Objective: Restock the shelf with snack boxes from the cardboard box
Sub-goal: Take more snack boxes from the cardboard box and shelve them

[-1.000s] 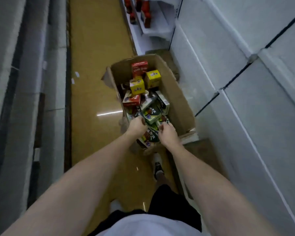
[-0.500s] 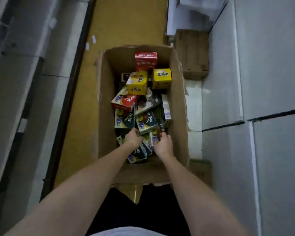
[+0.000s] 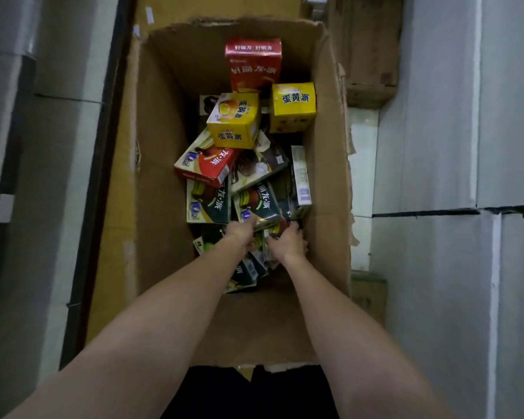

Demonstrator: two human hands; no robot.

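Cardboard box (image 3: 161, 182) holds both hands, left hand (image 3: 242, 234) and right hand (image 3: 288, 241), curled gripping green snack boxes (image 3: 256, 204).

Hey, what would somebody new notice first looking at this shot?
An open cardboard box on the floor, full of jumbled snack boxes: a red box upright at the far end, two yellow boxes before it. Nearer, the left hand and right hand reach into the dark green boxes.
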